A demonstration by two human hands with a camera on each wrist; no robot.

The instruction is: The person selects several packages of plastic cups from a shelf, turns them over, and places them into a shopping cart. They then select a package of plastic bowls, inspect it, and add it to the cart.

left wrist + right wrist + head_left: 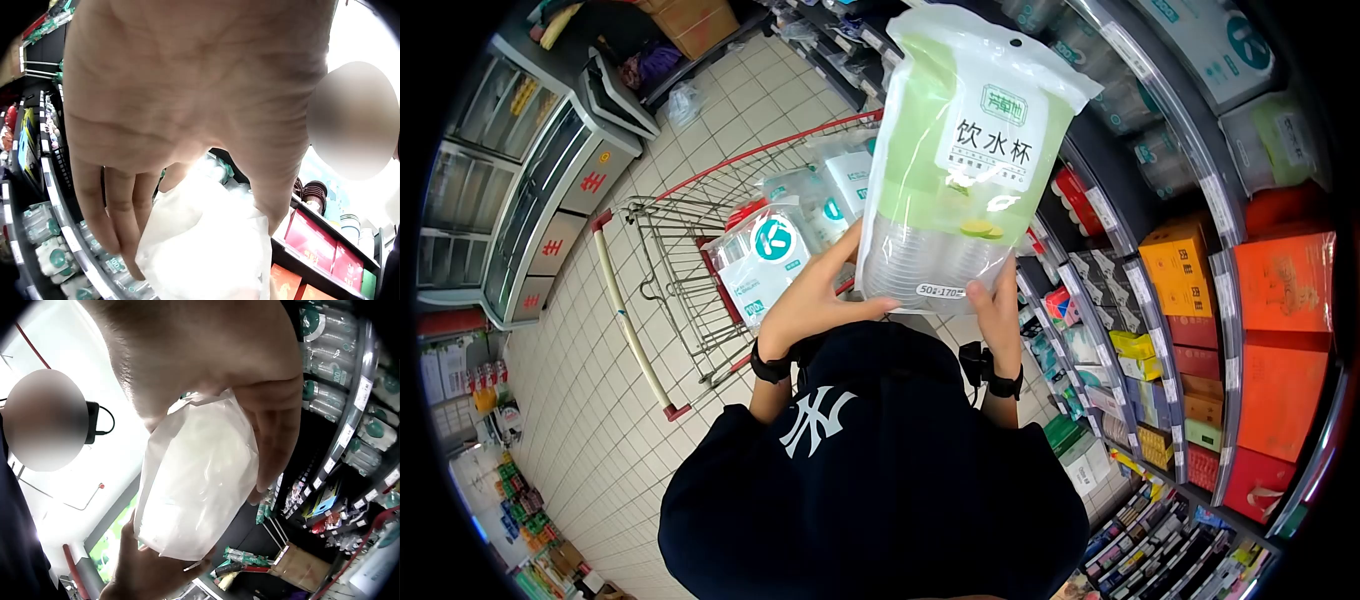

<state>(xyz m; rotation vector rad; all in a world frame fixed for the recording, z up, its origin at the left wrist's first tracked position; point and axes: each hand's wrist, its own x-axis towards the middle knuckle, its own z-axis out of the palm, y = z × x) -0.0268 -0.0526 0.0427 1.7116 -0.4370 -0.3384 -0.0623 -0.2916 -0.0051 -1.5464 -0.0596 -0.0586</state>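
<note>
A large green-and-white pack of clear plastic cups is held upright in front of the chest, its printed front facing up at the head camera. My left hand grips its lower left corner, thumb across the front and fingers behind. On the lower right, my right hand holds the pack with the thumb on the front. The right wrist view shows the pack's white underside between both hands, with the right fingers along its side. From the left wrist, that underside sits between thumb and fingers.
At the left stands a wire shopping cart with a red rim, carrying several packs, one a white-and-teal pack. Shelves of cups and boxes line the right side, with orange boxes near the edge. Freezer cabinets stand far left.
</note>
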